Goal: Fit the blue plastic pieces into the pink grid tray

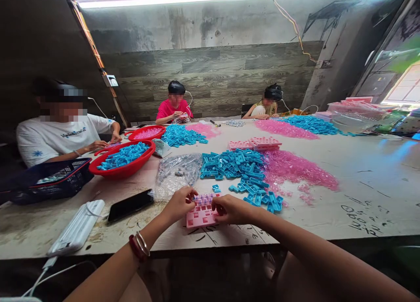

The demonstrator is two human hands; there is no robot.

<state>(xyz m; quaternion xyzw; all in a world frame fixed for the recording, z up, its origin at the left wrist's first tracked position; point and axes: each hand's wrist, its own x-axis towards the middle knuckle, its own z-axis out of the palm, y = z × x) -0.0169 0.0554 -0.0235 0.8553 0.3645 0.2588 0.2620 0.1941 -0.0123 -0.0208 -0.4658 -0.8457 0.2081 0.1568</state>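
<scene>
A pink plastic tray with square holes (201,219) lies on the table in front of me. Small clear and purplish pieces (204,199) sit in its far rows. My left hand (180,202) is at the tray's far left corner, fingers bent and pressed together; whatever they pinch is too small to name. On the right side, my right hand (229,209) curls over the tray's edge, its thumb and forefinger close together near the pieces. Its fingertips are partly hidden. Just beyond the tray lies a pile of blue plastic parts (234,164).
Pink clear pieces (295,170) spread to the right, near stacked pink trays (262,143). Leftward are a plastic bag of small grey parts (177,173), a phone (130,205), a white power bank (77,227), a red basin (122,159) and a dark basket (54,181). Several people sit around the table.
</scene>
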